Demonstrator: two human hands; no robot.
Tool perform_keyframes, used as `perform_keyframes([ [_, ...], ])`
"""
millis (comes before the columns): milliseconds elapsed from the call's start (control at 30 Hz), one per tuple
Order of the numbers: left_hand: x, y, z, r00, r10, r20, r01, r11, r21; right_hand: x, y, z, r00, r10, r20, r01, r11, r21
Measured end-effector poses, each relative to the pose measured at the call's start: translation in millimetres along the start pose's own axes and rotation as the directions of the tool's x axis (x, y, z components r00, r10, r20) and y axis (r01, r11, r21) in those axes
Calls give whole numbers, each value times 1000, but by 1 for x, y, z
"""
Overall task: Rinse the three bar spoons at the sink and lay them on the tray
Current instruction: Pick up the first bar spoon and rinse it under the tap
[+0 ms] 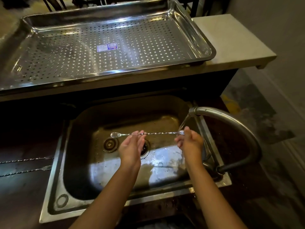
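Centrally, tray [203, 47] bears blue-white label [107, 47], text unreadable.

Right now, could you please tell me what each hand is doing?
Left hand: fingers supporting the twisted steel bar spoon mid-shaft.
Right hand: closed on the spoon's fork end under running water.

— How are the hands set?
— Both forearms reach forward, well apart. The left hand [132, 146] is loosely curled, fingers up. The right hand [191, 142] is pinched shut at its fingertips, thumb raised.
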State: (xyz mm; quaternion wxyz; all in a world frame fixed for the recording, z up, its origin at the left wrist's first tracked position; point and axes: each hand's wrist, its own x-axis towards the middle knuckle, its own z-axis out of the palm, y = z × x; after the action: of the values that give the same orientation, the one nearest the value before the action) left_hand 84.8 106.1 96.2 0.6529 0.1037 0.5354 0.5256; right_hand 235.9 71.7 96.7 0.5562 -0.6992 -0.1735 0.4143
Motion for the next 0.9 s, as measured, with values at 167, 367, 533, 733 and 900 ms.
perform_keyframes([
  [167, -9, -11, 14, 1000, 5, 30, -3, 998, -58, -2, -1, 6, 999, -21, -46, 28, 988, 155],
  [367, -18, -31, 40, 995, 31, 91, -28, 999, -31, -15, 5, 30, 998, -27, 55, 20, 993, 116],
  [533, -20, -38, 48, 990, 36, 139, -41, 998, 37, -4, -4, 14, 992, 51, 116, -73, 979, 192],
  [733, -23, -43, 59, 981, 14, 193, -27, 998, 65, 1, -15, 1, 986, 61, 153, -103, 954, 281],
  [900, -28, -51, 66, 978, -33, 208, 9, 993, 114, 1, -14, -7, 989, 23, 144, -63, 957, 282],
])
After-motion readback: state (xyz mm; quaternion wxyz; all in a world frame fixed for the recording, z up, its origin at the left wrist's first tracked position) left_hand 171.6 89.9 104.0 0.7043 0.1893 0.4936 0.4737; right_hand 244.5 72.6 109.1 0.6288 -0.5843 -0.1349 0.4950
